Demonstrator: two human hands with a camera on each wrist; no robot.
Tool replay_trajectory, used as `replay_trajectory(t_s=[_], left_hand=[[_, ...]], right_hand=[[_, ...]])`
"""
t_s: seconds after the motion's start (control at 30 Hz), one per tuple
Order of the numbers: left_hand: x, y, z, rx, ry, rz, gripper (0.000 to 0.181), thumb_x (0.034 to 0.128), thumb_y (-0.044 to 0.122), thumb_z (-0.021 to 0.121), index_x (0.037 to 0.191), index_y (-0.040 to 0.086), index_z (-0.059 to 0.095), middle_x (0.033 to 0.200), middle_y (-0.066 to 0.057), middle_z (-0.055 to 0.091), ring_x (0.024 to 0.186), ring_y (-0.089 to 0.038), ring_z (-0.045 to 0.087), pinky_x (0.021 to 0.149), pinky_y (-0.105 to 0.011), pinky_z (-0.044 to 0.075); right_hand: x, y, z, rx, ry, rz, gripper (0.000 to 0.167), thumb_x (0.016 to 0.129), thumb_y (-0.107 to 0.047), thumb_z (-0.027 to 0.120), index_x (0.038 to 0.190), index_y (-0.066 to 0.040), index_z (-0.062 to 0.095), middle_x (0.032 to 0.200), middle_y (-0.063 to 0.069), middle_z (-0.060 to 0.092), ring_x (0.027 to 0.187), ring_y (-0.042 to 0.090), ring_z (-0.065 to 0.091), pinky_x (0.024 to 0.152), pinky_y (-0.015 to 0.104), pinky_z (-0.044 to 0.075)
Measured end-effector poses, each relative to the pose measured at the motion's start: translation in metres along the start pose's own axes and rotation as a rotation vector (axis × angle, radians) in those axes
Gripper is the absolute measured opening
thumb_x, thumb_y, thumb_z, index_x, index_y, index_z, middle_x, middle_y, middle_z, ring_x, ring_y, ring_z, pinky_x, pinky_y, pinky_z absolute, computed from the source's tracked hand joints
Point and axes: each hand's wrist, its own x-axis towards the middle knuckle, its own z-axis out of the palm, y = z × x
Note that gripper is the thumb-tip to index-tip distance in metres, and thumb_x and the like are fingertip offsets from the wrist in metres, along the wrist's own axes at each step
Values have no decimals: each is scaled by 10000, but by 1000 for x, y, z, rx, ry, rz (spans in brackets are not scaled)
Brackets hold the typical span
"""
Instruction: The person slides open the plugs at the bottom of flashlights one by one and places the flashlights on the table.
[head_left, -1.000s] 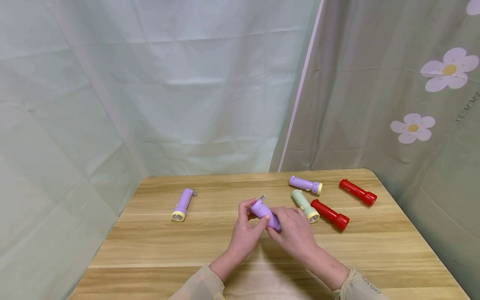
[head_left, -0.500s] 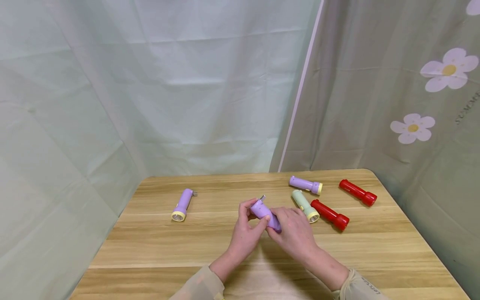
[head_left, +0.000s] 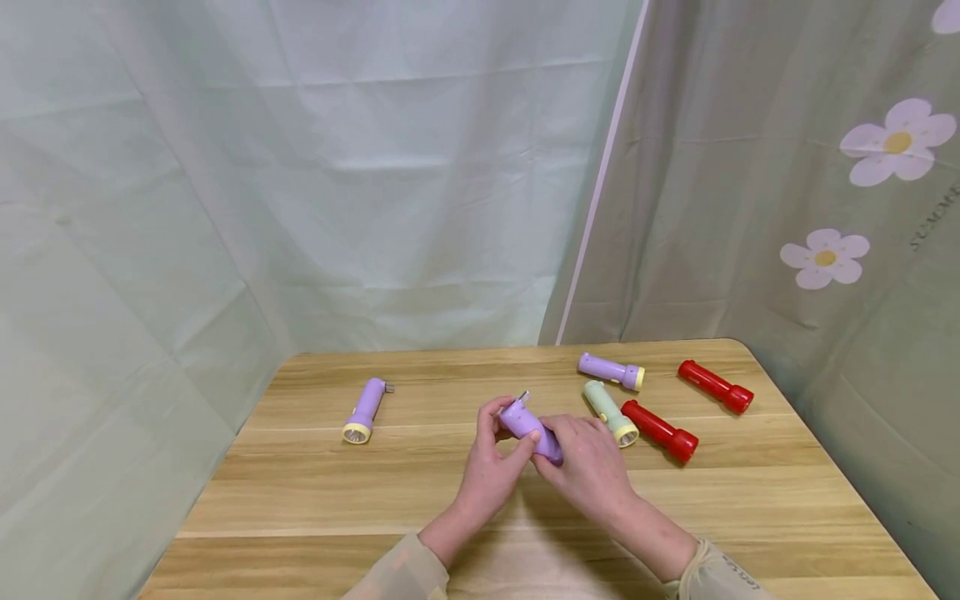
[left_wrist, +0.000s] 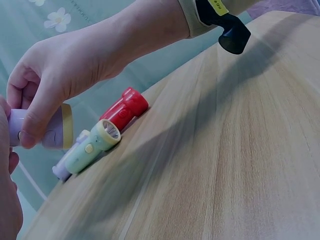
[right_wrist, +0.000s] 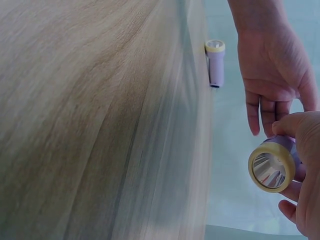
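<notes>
Above the middle of the table, both hands hold one purple flashlight (head_left: 525,422), tilted, with metal plug prongs (head_left: 524,397) sticking out at its far end. My left hand (head_left: 489,467) grips the prong end between thumb and fingers. My right hand (head_left: 590,462) is curled round the lamp end, which it mostly hides in the head view. In the right wrist view the yellow-rimmed lens (right_wrist: 271,167) shows, unlit. The left wrist view has the right thumb (left_wrist: 37,125) lying along the flashlight's side, close to its button.
On the wooden table (head_left: 337,508), another purple flashlight (head_left: 367,408) with prongs out lies at the left. To the right lie a purple flashlight (head_left: 611,370), a green one (head_left: 609,412) and two red ones, a nearer red flashlight (head_left: 660,430) and a farther red flashlight (head_left: 716,387). Curtains hang behind.
</notes>
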Motion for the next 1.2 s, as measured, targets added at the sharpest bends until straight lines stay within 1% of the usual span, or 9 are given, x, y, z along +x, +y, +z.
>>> replay_trajectory(t_s=[0.13,0.23,0.37,0.5,0.57,0.67,0.8,0.93,1.2], left_hand=[[0,1,0,-16,1,-6,582,957,169,737,1431,272,416,1148,-45,637,1091,-207,567,902,-344,478],[-1,3,0,-39,-2,-10,607,960,188,737,1456,278,398,1143,-43,640,1100,-215,572,874,-358,504],[-2,5,-1,-51,-1,-28,669,964,215,736,1504,245,343,1105,-54,650,1105,-235,591,837,-348,527],[0,5,0,-68,14,-50,692,956,238,747,1507,208,330,1074,-58,663,1074,-227,621,862,-332,524],[1,5,1,-94,26,-50,676,950,224,752,1490,179,347,1075,-70,669,1053,-224,630,888,-335,518],[2,4,4,-138,35,-43,611,941,185,758,1422,102,391,1091,-91,663,1027,-224,635,921,-324,501],[1,3,7,-174,25,-43,496,938,160,756,1305,22,454,1123,-102,624,1012,-224,623,907,-299,496],[1,2,9,-209,8,-66,482,948,151,739,1314,-4,467,1145,-115,601,1027,-228,601,901,-281,496],[2,6,11,-294,13,-107,512,952,110,727,1350,-31,437,1194,-145,598,1078,-222,591,930,-278,499]], right_hand=[[1,-1,0,23,-11,28,395,769,-241,881,1100,-123,703,961,-19,733,843,152,666,902,416,485],[1,-1,0,35,-12,41,398,766,-237,887,1101,-119,707,961,-18,732,849,157,664,901,419,486],[2,-1,0,38,-3,44,404,760,-232,896,1101,-119,710,967,-19,732,870,169,669,889,417,488],[3,0,0,36,6,44,400,763,-235,895,1100,-122,711,967,-26,729,878,169,671,870,410,488],[3,0,0,33,10,45,397,768,-239,890,1102,-121,712,961,-30,726,869,163,667,852,405,487],[4,0,-1,29,17,46,389,770,-230,879,1104,-116,714,949,-35,721,846,151,656,835,399,487],[5,0,-1,29,22,46,390,756,-203,867,1104,-109,716,948,-30,721,837,149,654,853,404,492],[6,0,-1,25,21,48,398,762,-217,865,1113,-107,716,964,-22,727,854,154,663,861,405,491],[7,-2,-1,28,15,53,409,769,-235,870,1126,-110,714,991,-17,733,872,150,671,869,399,485]])
